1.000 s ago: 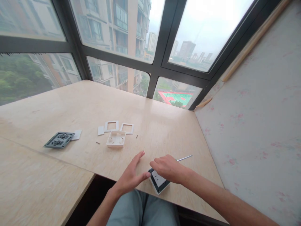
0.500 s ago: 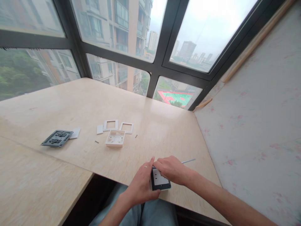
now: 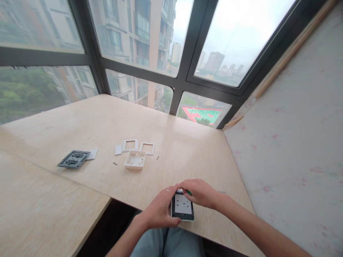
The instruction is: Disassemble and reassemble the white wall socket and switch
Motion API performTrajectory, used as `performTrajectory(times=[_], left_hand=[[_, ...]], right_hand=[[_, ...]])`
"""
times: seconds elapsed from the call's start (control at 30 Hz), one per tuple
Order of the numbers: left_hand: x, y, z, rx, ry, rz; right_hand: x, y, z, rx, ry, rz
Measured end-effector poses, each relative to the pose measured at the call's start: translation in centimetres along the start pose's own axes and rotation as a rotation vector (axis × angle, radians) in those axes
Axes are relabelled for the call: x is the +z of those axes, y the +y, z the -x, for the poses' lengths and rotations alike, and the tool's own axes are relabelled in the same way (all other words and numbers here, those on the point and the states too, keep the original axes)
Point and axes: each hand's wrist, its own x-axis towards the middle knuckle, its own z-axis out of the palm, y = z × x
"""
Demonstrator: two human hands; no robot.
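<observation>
A socket unit [image 3: 183,205] with a white slotted face and a dark frame lies at the table's front edge. My left hand [image 3: 160,207] grips its left side, thumb at the lower edge and fingers at the upper left corner. Over its upper right part is my right hand [image 3: 198,193], fingers pinched around a small green thing [image 3: 189,192], perhaps a handle. A thin grey shaft [image 3: 222,192] shows on the table behind the right wrist. The fingertips of both hands nearly meet at the unit's top edge.
On the pale table [image 3: 88,185] stand a white open box [image 3: 135,165], two white frames [image 3: 130,150], a small white plate [image 3: 118,150], small screws [image 3: 158,157] and a dark panel [image 3: 74,163] leaning on a white piece [image 3: 92,154]. Windows and a papered wall border it.
My right hand has shifted slightly right and its fingers have turned, uncovering more of the white face and showing the green thing. The whole view has shifted a little.
</observation>
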Motion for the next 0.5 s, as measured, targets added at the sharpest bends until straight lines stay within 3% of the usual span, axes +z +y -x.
performTrajectory(times=[0.23, 0.5], left_hand=[[-1.0, 0.1, -0.1, 0.044, -0.011, 0.024], [-3.4, -0.3, -0.9, 0.159, -0.145, 0.047]], right_hand=[[-0.4, -0.8, -0.3, -0.022, -0.068, 0.139], [-0.9, -1.4, -0.8, -0.024, -0.07, 0.141]])
